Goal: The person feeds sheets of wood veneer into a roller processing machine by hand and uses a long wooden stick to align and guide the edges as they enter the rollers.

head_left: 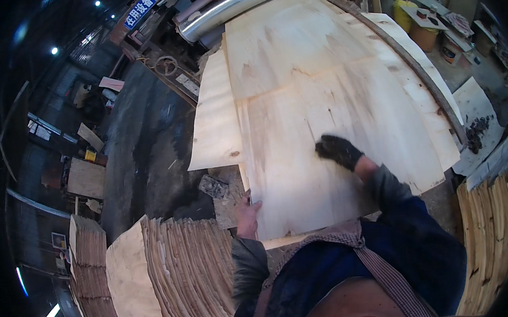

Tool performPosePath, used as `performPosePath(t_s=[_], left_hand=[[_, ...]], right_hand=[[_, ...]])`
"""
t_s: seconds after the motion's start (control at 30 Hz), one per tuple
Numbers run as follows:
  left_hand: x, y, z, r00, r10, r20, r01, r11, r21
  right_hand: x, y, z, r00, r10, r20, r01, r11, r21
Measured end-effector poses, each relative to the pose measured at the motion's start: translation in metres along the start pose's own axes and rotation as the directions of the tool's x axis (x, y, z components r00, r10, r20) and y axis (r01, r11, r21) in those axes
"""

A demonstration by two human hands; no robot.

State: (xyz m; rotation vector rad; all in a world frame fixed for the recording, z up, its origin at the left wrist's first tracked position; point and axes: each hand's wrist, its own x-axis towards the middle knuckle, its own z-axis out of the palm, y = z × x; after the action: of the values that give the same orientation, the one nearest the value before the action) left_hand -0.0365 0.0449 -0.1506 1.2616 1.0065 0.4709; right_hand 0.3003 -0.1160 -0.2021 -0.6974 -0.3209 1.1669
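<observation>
A large pale wood veneer sheet (298, 121) lies before me, its far end close to the machine's metal roller. My left hand (247, 218), bare, grips the sheet's left edge near its front corner, with the thumb on top. Over the middle of the sheet is my right hand (339, 151) in a black glove. Dark fabric and slight blur hide how its fingers lie, and nothing held shows there. Other veneer sheets (214, 120) stick out from under this one on the left and right.
A shiny roller (239, 8) spans the far end, with a handwheel (165, 65) to its left. A long dark strip (411, 62) lies along the right side. Stacked veneer stands at the near left (185, 267) and near right (495, 242). Buckets (451, 50) sit far right.
</observation>
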Motion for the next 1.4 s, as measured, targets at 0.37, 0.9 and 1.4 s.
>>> performPosePath(t_s=[0.37, 0.9, 1.4], left_hand=[[-0.028, 0.064, 0.028, 0.963, 0.254, 0.086, -0.264, 0.953, 0.149], [-0.023, 0.114, 0.029, 0.983, 0.164, 0.088, -0.117, 0.913, -0.391], [0.010, 0.052, 0.001, 0.989, 0.151, -0.002, -0.147, 0.965, 0.217]], right_hand=[[-0.205, 0.019, 0.052, 0.937, 0.345, -0.047, -0.331, 0.925, 0.188], [-0.212, -0.011, 0.027, 0.945, 0.194, -0.264, -0.306, 0.812, -0.497], [-0.161, 0.004, 0.015, 0.914, 0.186, -0.361, -0.149, 0.981, 0.127]])
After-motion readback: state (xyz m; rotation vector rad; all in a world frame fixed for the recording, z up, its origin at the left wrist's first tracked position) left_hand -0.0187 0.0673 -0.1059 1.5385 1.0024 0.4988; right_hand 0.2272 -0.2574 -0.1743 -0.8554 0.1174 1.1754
